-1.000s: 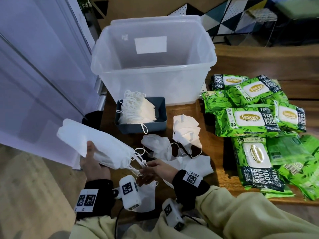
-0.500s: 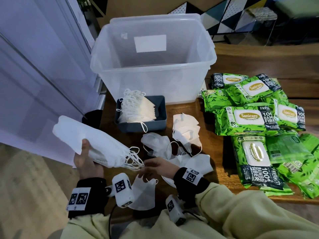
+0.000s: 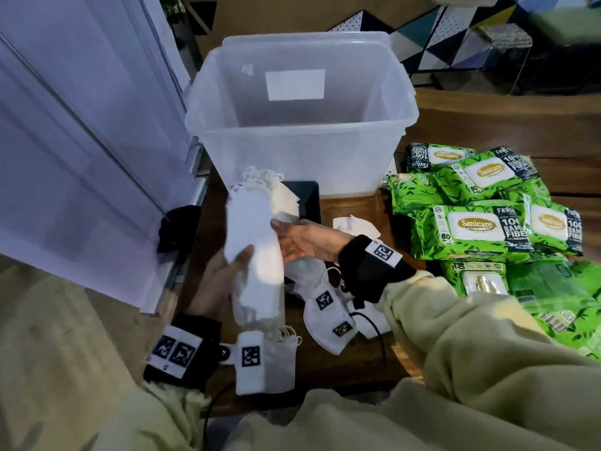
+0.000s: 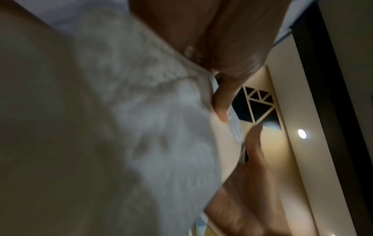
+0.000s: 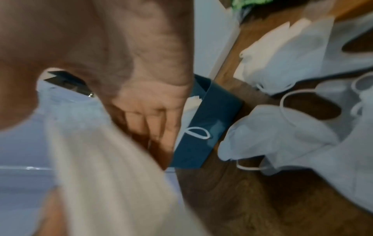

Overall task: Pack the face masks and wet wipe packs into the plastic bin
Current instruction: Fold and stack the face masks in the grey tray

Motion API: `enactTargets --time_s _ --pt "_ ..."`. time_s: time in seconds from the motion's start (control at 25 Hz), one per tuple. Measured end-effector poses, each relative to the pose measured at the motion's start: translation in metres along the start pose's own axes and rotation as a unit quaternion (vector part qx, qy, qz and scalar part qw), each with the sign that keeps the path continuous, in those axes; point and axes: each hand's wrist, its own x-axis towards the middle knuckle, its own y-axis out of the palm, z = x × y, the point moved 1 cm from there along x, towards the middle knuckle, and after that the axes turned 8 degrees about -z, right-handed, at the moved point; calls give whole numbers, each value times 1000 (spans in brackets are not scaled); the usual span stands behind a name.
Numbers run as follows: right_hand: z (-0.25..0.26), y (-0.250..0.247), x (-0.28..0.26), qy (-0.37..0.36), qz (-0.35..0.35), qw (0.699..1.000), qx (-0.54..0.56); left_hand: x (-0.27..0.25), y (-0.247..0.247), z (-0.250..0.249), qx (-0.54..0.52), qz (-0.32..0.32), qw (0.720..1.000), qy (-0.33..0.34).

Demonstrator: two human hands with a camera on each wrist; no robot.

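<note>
My left hand (image 3: pixel 227 275) grips a thick stack of white face masks (image 3: pixel 253 249), thumb over its front; the stack stands lengthwise, its far end toward the clear plastic bin (image 3: pixel 292 164). My right hand (image 3: pixel 302 242) lies with straight fingers against the stack's right side. The left wrist view is filled by the blurred stack (image 4: pixel 141 127). Loose masks (image 3: pixel 328 320) lie on the wooden table under my right wrist, also in the right wrist view (image 5: pixel 282 135). Green wet wipe packs (image 3: pixel 471 226) are piled to the right. The bin looks empty.
A dark blue tray (image 3: pixel 309 200) with more masks (image 3: pixel 279 196) sits just in front of the bin, partly hidden by the held stack. A white panel wall (image 3: pixel 81 141) runs along the left. The table edge (image 3: pixel 325 395) is close to my body.
The left hand has swung the mask stack from lying out to the left to standing lengthwise over the table. The right hand has risen from the loose masks to touch the stack's side.
</note>
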Motion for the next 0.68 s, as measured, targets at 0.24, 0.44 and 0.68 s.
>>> enactTargets --time_s 0.24,0.44,0.68 --pt "25 -17 -3 -19 -97 990 99 -4 19 5 82 79 993 27" --pt "25 -26 0 -32 -154 980 122 -9 20 12 102 104 989 23" --pt "47 -36 3 -69 -202 972 97 -12 17 20 99 130 987 -1"
